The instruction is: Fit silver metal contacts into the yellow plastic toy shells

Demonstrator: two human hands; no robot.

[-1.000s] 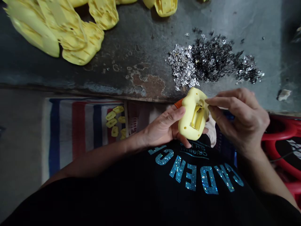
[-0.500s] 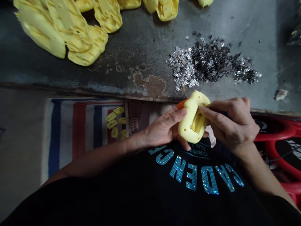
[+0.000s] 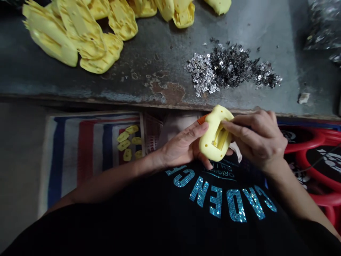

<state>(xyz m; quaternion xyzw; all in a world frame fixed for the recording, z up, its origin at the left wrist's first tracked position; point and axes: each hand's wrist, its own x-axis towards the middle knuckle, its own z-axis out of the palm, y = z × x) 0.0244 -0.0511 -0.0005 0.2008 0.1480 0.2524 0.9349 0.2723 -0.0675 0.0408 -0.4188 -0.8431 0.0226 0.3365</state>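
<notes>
Pale-yellow rounded plastic casing (image 3: 210, 135), just short of the scuffed grey worktop (image 3: 144, 89), cupped in the part-closed left hand (image 3: 183, 144). Faces up with its recessed slot (image 3: 221, 139), long axis running out toward the worktop, leaning slightly right. Apparently at a fitting step at the slot's far end, under the bunched fingertips of the right hand (image 3: 258, 137); cannot tell about anything pinched there. Seems to call next for steady support and careful finger pressure. Farther: heaped small shiny metal plates (image 3: 231, 67), then piled yellow plastic casings (image 3: 94, 39).
</notes>
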